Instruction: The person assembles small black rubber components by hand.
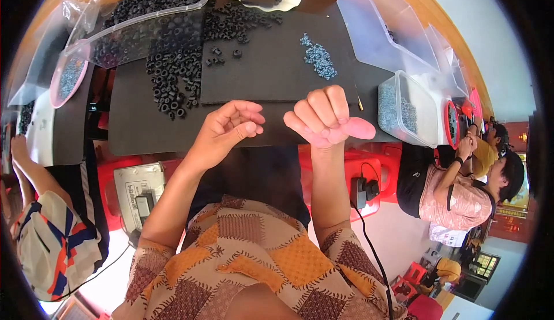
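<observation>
Both my hands hover over the near edge of a black mat (277,66). My left hand (229,126) has its fingertips pinched against the thumb; nothing shows between them. My right hand (324,118) is curled into a fist with the thumb sticking out to the right, and I see nothing in it. Beyond the left hand, a loose pile of black rubber rings (173,75) spreads over the mat. A small heap of blue-grey metal pieces (318,57) lies beyond the right hand.
A clear tub of black rings (144,8) stands far left, beside a pink-rimmed lid of small parts (69,77). A clear box of grey parts (407,109) is at right. Below are a scale (138,193) and power adapter (360,190). Other people sit right (461,196) and left (49,233).
</observation>
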The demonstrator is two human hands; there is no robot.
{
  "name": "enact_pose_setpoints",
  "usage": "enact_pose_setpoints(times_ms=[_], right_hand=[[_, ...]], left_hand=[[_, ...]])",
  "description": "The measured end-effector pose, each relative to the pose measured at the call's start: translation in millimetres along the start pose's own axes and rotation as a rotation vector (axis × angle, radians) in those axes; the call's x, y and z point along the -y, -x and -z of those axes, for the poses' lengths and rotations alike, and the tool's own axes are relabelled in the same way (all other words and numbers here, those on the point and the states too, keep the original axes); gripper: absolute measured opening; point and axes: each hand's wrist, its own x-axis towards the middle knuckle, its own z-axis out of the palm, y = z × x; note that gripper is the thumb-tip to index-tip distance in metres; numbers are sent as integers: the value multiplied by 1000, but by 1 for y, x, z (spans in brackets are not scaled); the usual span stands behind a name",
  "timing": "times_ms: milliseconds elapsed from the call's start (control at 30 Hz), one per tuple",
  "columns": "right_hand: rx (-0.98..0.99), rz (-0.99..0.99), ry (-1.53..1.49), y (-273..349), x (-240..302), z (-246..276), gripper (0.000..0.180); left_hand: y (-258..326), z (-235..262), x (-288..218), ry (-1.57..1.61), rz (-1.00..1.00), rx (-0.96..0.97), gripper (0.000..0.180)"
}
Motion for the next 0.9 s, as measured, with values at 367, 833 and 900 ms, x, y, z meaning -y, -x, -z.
enact_pose_setpoints(times_ms=[367,833,900], right_hand=[[-475,147,274,30,39,15,12],[-867,156,1364,78,49,35,18],[-911,187,1766,64,39,25,15]], left_hand=[[4,-2,4,29,-25,10,30],[-61,53,-61,-1355,-617,-265,20],[-79,47,-54,-1421,-634,-203,22]])
